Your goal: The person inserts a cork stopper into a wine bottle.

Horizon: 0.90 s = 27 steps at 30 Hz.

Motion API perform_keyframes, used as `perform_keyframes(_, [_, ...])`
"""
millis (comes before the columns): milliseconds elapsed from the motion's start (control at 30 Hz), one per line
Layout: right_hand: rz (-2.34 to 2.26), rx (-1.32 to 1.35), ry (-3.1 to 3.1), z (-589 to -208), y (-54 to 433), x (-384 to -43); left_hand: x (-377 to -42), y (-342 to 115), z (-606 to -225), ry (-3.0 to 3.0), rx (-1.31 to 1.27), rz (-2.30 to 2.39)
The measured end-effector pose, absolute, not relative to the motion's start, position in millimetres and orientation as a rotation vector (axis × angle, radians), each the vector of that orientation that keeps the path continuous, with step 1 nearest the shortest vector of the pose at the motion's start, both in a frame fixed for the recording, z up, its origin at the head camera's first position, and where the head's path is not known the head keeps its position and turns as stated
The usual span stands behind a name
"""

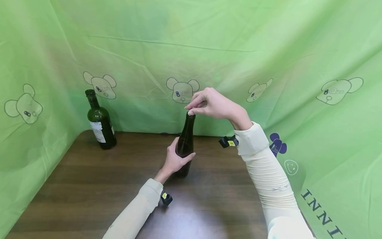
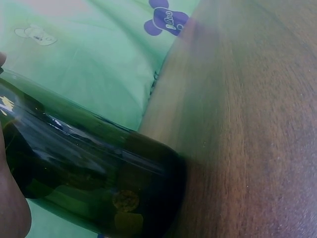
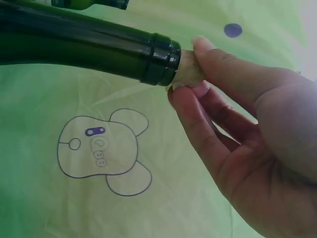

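A dark green glass bottle (image 1: 185, 141) stands upright near the back middle of the wooden table. My left hand (image 1: 174, 160) grips it round its lower body, thumb across the front. In the left wrist view the see-through base of the bottle (image 2: 114, 168) meets the tabletop. Up at the mouth, my right hand (image 1: 212, 105) pinches a cork (image 3: 189, 68) between thumb and fingertips. The right wrist view shows the cork at the opening, its outer part sticking out past the glass rim (image 3: 171, 62).
A second green bottle (image 1: 100, 124) with a white label stands open-mouthed at the table's back left. Green cloth (image 1: 185, 59) printed with bear faces hangs behind and at both sides of the table (image 1: 89, 192).
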State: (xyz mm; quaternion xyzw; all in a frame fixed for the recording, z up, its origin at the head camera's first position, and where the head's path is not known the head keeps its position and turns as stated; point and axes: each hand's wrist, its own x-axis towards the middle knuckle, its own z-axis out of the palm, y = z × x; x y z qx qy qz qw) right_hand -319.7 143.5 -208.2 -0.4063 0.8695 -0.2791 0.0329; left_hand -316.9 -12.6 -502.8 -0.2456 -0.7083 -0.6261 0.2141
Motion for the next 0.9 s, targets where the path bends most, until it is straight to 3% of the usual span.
perform_keyframes(400, [-0.684,-1.212,2.695,-194,136,-319,-314,-14,-502,-1.997,-0.689,-1.762])
perform_keyframes(900, [-0.944,-1.178,2.655,-208,144,-321,-316,-13,-502,-1.985,-0.695,-1.737])
